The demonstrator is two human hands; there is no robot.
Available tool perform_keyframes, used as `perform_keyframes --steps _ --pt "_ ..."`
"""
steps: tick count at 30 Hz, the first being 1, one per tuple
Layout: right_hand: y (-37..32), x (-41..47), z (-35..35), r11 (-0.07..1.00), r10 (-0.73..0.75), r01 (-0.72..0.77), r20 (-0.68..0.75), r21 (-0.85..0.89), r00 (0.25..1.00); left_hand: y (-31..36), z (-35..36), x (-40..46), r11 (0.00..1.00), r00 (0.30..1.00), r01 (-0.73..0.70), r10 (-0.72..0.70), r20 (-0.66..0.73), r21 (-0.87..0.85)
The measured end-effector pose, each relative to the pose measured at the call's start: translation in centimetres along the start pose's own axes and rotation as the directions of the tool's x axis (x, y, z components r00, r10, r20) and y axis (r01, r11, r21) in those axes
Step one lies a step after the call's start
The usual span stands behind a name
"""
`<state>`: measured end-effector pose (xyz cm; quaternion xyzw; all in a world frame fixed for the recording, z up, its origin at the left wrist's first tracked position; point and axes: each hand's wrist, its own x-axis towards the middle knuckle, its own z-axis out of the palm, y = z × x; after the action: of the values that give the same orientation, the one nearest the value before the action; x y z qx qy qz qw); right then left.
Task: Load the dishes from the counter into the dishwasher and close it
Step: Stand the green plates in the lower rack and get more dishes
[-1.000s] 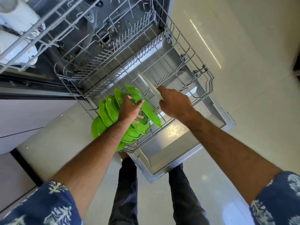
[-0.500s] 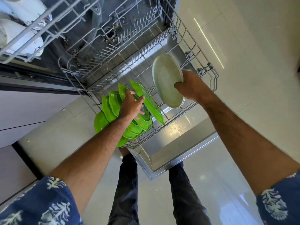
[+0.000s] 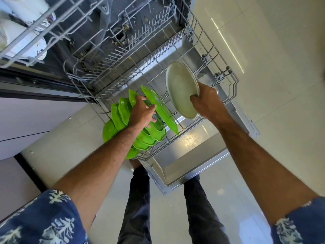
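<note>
Fingers (image 3: 193, 98) half-hidden behind pale plate (image 3: 181, 88)

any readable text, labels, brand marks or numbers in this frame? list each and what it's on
None readable.
Green plate under the left hand: a pale patch that may be a sticker, too blurred to read.
White cups in the upper rack: dark specks or a pattern, no legible characters.
Pale plate in the right hand: plain.
Lower rack and open dishwasher door: no marking visible.

Upper rack (image 3: 26, 55) cropped at left edge; green plates (image 3: 123, 117) partly behind left hand (image 3: 140, 113).
</note>
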<state>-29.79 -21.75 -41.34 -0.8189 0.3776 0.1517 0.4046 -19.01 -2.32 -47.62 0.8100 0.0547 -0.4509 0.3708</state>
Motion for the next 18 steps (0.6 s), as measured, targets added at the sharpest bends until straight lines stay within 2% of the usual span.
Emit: perform_keyframes --steps 3,5,16,18 --pt "1.0 -1.5 -0.7 0.999 -0.010 0.012 -0.034 0.052 0.999 0.1 0.0 -0.2 1.000 1.000 -0.001 0.001 0.001 -0.003" --pt "1.6 -2.1 -0.6 0.998 -0.052 0.053 -0.028 0.027 0.998 0.3 0.0 -0.2 1.000 1.000 -0.005 0.005 0.001 0.001" --pt "-0.2 0.3 5.6 0.963 -0.099 0.136 0.164 -0.232 0.981 0.4 -0.1 0.3 0.999 1.000 -0.026 0.026 -0.003 0.039" --pt "-0.2 0.4 6.5 0.972 -0.068 0.105 0.179 -0.209 0.982 0.1 0.0 0.3 0.999 1.000 -0.029 0.029 0.001 0.040"
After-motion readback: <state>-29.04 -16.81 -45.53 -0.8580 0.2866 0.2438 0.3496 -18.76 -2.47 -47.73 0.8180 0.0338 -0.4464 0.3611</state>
